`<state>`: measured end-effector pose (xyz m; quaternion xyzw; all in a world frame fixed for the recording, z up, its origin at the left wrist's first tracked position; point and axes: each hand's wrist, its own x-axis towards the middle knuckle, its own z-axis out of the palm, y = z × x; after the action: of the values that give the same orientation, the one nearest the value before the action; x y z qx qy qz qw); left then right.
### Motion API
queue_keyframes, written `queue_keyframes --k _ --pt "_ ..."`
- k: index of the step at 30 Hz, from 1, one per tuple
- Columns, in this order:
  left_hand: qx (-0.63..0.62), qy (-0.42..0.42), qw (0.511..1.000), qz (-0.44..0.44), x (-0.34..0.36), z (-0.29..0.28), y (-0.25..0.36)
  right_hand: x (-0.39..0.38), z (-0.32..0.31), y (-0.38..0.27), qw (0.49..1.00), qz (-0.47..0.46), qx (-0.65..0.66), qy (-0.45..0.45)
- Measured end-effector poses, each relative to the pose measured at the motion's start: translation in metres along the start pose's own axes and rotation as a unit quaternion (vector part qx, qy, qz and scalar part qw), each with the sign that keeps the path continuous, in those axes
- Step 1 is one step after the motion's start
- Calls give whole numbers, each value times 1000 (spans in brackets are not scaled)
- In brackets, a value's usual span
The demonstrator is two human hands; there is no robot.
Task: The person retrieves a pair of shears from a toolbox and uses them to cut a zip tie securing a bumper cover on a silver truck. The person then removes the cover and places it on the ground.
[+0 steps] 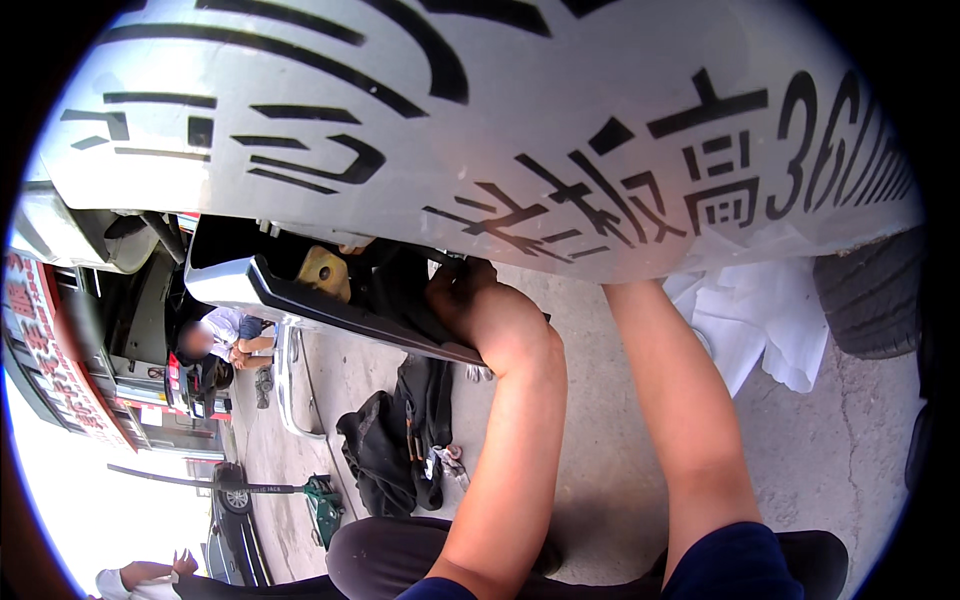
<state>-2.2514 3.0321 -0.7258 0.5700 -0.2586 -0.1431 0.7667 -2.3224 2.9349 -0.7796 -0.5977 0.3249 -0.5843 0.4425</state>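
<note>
My left hand [468,292] reaches up into the shaded gap behind a silver, black-edged bumper piece [225,286]. Its fingers look curled around something dark beneath the panel's edge, though shadow hides what it is. A yellowish metal bracket with a hole [324,272] sits inside the gap, left of this hand. Overhead, a large white vehicle panel [540,70] with black lettering spans the top of the view. My right forearm [680,400] goes up behind the panel's lower edge, which hides the whole right hand.
White paper sheets [765,310] lie beside a black tyre [868,300] at right. Dark cloth [378,445] with tools on it lies on the concrete, left of my arm. Farther left are a green floor jack [322,510], a crouching person [225,328] and a dark car [235,525].
</note>
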Motion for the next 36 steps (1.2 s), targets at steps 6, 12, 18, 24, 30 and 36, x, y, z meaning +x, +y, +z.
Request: queue_keyframes --k 6,12,18,24,30,36 --pt "-70 -33 994 -78 -1 5 10 -1 2 1 999 -22 -33 8" --pt "-105 -45 992 -48 1 5 8 2 17 0 998 -43 -48 15" --pt "-104 -54 993 -33 2 3 3 1 30 -1 995 -67 -72 23" --pt "-81 -62 994 -48 -2 3 14 -3 44 -4 992 -81 -86 35" --pt "-88 -52 994 -46 -1 1 14 -5 39 1 991 -83 -71 74" --pt "-65 -21 997 -41 0 0 11 1 7 19 978 -47 -74 190"
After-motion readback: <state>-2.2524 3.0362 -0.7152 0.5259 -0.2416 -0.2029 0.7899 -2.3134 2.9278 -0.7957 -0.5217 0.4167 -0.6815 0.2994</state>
